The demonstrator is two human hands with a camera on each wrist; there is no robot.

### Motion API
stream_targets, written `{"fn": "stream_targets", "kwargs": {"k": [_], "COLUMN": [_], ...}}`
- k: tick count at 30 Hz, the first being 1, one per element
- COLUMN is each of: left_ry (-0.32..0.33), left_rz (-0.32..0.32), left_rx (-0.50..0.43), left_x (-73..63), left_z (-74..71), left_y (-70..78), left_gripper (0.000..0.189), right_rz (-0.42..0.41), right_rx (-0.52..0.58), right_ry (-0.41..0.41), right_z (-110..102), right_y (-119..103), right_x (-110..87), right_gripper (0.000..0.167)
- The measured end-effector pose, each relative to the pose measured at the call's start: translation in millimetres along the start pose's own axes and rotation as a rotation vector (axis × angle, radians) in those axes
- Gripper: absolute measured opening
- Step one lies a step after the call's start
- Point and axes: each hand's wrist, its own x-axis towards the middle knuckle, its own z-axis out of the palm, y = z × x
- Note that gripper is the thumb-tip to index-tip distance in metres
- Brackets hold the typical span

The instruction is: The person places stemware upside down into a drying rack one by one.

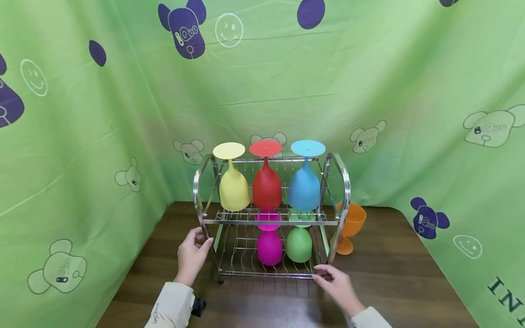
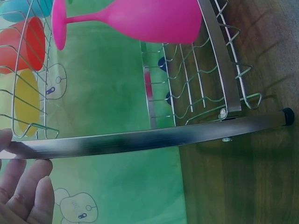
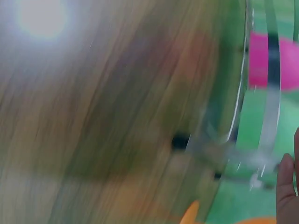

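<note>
A two-tier chrome dish rack (image 1: 270, 222) stands on the table. My left hand (image 1: 192, 255) grips its left side post, the thumb on one side of the bar and the fingers (image 2: 29, 184) on the other. By the lower right front corner is my right hand (image 1: 338, 287), fingers loosely bent and fingertips right at the bottom rail. Upside down on the upper tier are a yellow goblet (image 1: 234, 189), a red goblet (image 1: 267, 184) and a blue goblet (image 1: 304, 187). Below them a magenta goblet (image 1: 269, 248) and a green goblet (image 1: 299, 245) hang bowl-down.
An orange goblet (image 1: 354, 219) stands upright on the brown wooden table (image 1: 393, 273), just right of the rack and partly behind its post. Green printed cloth (image 1: 262, 82) hangs around the back and sides. The right wrist view is blurred.
</note>
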Motion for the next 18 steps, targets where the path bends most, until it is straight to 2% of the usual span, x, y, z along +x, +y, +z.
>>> {"fn": "stream_targets", "kwargs": {"k": [5,9,14,16,18], "left_ry": [0.006,0.002,-0.021,-0.038,-0.052], "left_rz": [0.014,0.008,0.026,0.025,0.013], "left_rx": [0.031,0.054,0.076,0.078,0.074], "left_x": [-0.3,-1.3,0.5,1.3,1.3], "left_z": [-2.1,-3.1,-1.9,-1.2,-0.7], "left_y": [-1.5,-2.5,-2.1,-1.4,-0.7], "left_gripper": [0.027,0.027,0.028,0.027,0.026], "right_rz": [0.143,0.235,0.307,0.336,0.385], "right_rx": [-0.062,-0.115,-0.17,-0.186,-0.195], "right_ry": [-0.006,-0.051,-0.087,-0.045,0.033], "right_z": [-26.8,-44.0,-63.0,-68.6,-72.2], "right_y": [11.3,15.9,23.6,28.0,32.3], "right_x": [11.5,22.8,44.0,52.9,60.7], "right_gripper": [0.01,0.011,0.033,0.048,0.063]}}
